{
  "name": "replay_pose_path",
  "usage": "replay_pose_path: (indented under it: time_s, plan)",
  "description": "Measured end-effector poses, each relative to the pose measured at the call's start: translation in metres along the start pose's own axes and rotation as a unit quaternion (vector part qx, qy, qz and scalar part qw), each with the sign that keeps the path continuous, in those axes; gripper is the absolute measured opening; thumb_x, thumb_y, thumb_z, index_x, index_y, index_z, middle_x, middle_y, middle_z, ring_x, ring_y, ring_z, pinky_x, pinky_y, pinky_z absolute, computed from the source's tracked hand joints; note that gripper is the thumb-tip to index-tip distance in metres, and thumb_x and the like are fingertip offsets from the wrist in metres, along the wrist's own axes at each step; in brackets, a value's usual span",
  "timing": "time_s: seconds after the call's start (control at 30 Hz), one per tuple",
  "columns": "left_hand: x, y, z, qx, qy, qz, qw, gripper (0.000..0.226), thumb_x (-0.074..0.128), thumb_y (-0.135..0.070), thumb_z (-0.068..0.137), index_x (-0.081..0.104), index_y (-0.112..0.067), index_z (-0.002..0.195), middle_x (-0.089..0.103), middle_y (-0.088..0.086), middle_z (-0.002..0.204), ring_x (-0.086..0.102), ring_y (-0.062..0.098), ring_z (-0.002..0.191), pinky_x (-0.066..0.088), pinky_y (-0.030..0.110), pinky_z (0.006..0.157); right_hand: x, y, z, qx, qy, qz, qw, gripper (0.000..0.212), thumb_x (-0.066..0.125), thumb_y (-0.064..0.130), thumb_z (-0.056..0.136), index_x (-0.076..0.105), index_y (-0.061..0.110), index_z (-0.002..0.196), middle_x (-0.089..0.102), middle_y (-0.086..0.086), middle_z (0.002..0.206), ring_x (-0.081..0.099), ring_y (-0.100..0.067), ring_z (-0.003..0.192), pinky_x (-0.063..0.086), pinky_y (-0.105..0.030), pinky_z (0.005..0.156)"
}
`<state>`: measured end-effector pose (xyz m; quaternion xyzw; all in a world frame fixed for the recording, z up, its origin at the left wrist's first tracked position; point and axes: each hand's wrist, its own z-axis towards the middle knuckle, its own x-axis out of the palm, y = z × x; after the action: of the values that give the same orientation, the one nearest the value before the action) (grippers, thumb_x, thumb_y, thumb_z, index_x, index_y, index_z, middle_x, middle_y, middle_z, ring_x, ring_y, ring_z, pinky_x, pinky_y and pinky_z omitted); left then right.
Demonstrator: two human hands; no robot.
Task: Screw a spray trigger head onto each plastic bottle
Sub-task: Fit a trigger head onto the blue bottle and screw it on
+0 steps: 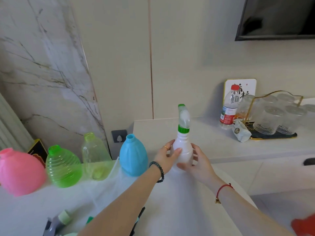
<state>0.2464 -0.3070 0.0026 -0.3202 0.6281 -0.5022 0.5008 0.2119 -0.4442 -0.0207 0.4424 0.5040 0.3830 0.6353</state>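
A white bottle [183, 147] stands upright on the white table [170, 210], with a clear and green spray trigger head [183, 119] on its neck. My left hand [167, 155] wraps its left side and my right hand [196, 161] holds its right side and base. To the left stand a blue bottle [133, 156], a clear yellow-green bottle [95, 155], a ribbed green bottle [63, 167] and a pink bottle [18, 172], all with bare open necks. Loose trigger heads [59, 220] lie at the near left edge, partly hidden by my left arm.
Behind the table a beige counter [213, 142] carries a water bottle [229, 108] with a red cap, a small packet [240, 131] and a gold rack of upturned glasses [272, 116]. A wall socket [119, 136] sits behind the blue bottle. Something red [305, 225] shows at the lower right corner.
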Motion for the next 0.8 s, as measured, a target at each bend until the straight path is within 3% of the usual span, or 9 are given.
replay_pose_path:
  time_s: [0.13,0.23,0.33,0.4,0.47,0.53,0.63,0.7,0.8]
  plan:
    - [0.001,0.005,0.004,-0.014,0.008,-0.011,1.000,0.062,0.052,-0.041,0.086,0.022,-0.028,0.139,0.040,0.003,0.141,0.050,0.021,0.116,0.041,0.032,0.098,0.001,-0.004,0.001,-0.009,0.018,0.019,1.000,0.077,0.081,0.019,0.063,0.037,0.037,0.123,0.054,0.014,0.115,0.052,-0.018,0.114,0.051,-0.035,0.086]
    - [-0.004,0.004,-0.011,-0.007,0.018,0.013,1.000,0.073,0.054,-0.042,0.084,0.010,-0.030,0.141,0.026,-0.001,0.149,0.031,0.021,0.134,0.030,0.036,0.109,0.005,0.002,-0.014,-0.016,-0.040,0.014,0.999,0.094,0.081,0.023,0.065,0.023,0.028,0.139,0.037,0.012,0.134,0.036,-0.009,0.127,0.035,-0.030,0.102]
    - [-0.025,-0.001,-0.044,0.131,-0.053,0.017,0.990,0.052,0.057,-0.041,0.082,0.030,-0.048,0.125,0.041,-0.019,0.134,0.040,0.007,0.126,0.035,0.022,0.103,0.011,0.018,-0.045,-0.153,-0.183,0.020,0.971,0.072,0.075,0.020,0.071,0.035,0.034,0.129,0.042,0.020,0.129,0.044,-0.001,0.118,0.038,-0.020,0.098]
    - [-0.050,-0.006,-0.062,0.217,-0.125,0.047,0.967,0.043,0.057,-0.044,0.077,0.037,-0.058,0.112,0.046,-0.030,0.121,0.043,-0.008,0.116,0.032,0.007,0.098,0.022,0.032,-0.059,-0.228,-0.199,0.019,0.953,0.057,0.072,0.013,0.074,0.044,0.039,0.115,0.050,0.023,0.117,0.052,-0.002,0.105,0.044,-0.016,0.090]
    - [-0.077,-0.007,-0.069,0.231,-0.192,0.067,0.951,0.044,0.060,-0.041,0.076,0.038,-0.056,0.111,0.049,-0.026,0.118,0.043,-0.010,0.113,0.027,0.001,0.095,0.041,0.048,-0.062,-0.229,-0.126,0.013,0.965,0.054,0.072,0.010,0.074,0.046,0.039,0.111,0.053,0.022,0.114,0.054,-0.003,0.102,0.045,-0.019,0.089]
    - [-0.100,-0.005,-0.068,0.184,-0.235,0.079,0.951,0.053,0.065,-0.033,0.077,0.038,-0.043,0.121,0.049,-0.010,0.123,0.042,0.003,0.118,0.027,0.006,0.095,0.066,0.061,-0.057,-0.169,-0.017,-0.009,0.985,0.061,0.074,0.014,0.073,0.042,0.034,0.121,0.049,0.021,0.122,0.049,-0.004,0.113,0.041,-0.024,0.098]
    - [-0.119,0.002,-0.059,0.074,-0.199,0.096,0.972,0.072,0.067,-0.031,0.077,0.027,-0.022,0.136,0.038,0.001,0.140,0.033,0.014,0.130,0.026,0.022,0.105,0.099,0.072,-0.038,-0.077,0.086,-0.042,0.992,0.085,0.077,0.019,0.071,0.026,0.023,0.139,0.036,0.008,0.138,0.035,-0.013,0.129,0.030,-0.027,0.105]
    - [-0.123,0.006,-0.053,0.016,-0.135,0.098,0.986,0.081,0.067,-0.034,0.077,0.017,-0.023,0.140,0.033,0.003,0.145,0.032,0.017,0.133,0.029,0.029,0.107,0.114,0.076,-0.026,-0.030,0.122,-0.032,0.992,0.092,0.077,0.017,0.070,0.019,0.020,0.141,0.039,0.007,0.135,0.041,-0.012,0.124,0.034,-0.020,0.097]
    - [-0.123,0.011,-0.044,-0.046,-0.079,0.113,0.989,0.085,0.067,-0.033,0.077,0.012,-0.025,0.141,0.038,0.006,0.142,0.041,0.023,0.126,0.038,0.033,0.100,0.128,0.075,-0.012,0.001,0.137,0.035,0.990,0.083,0.076,0.006,0.069,0.026,0.016,0.134,0.048,0.019,0.102,0.051,0.004,0.087,0.044,-0.002,0.062]
